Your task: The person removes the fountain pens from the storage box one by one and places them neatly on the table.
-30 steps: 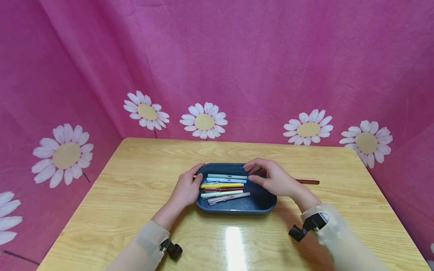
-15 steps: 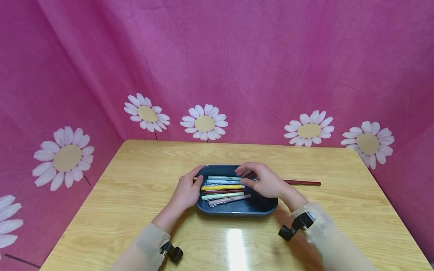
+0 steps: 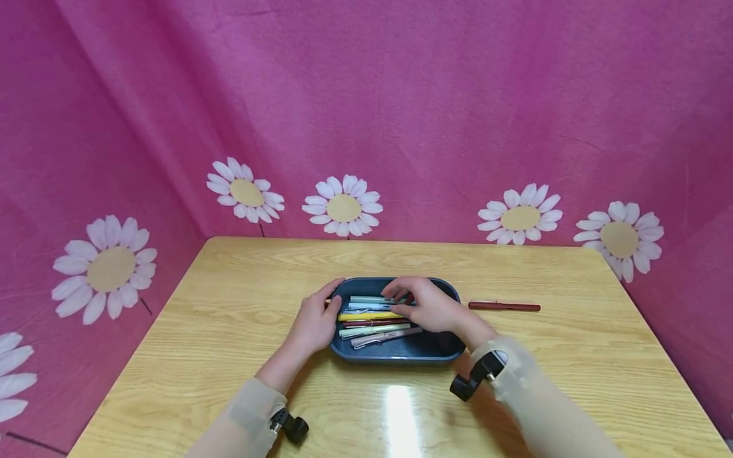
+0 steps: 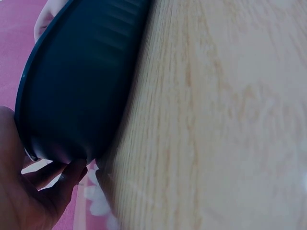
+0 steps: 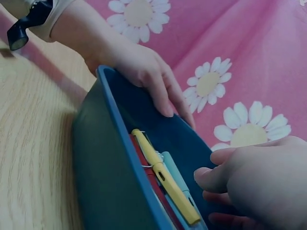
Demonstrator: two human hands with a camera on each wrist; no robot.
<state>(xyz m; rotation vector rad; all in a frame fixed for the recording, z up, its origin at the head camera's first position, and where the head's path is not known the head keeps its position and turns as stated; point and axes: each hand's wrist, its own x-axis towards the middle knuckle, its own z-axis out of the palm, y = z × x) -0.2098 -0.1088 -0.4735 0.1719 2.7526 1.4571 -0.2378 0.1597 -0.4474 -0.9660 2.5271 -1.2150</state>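
A dark blue oval tray [image 3: 426, 348] holds several capped pens lying side by side: teal [image 3: 363, 299], light blue, yellow [image 3: 366, 316], dark red, mint green [image 3: 375, 330] and greyish pink [image 3: 386, 338]. My left hand [image 3: 314, 318] grips the tray's left end, thumb at the rim, fingers round the outer wall, as the left wrist view shows. Over the right ends of the teal and light blue pens hovers my right hand [image 3: 432, 308], its fingers loosely bent. In the right wrist view nothing shows between that thumb and forefinger; the other fingers are partly hidden.
Another dark red pen [image 3: 504, 306] lies on the wooden table [image 3: 258, 273], right of the tray. A pink curtain [image 3: 401, 127] with daisies hangs behind the table. Each wrist carries a small black camera mount [image 3: 480, 375].
My right hand has moved left from the tray's right end to above the pens, uncovering the whole dark red pen on the table. The left hand keeps its grip on the tray.
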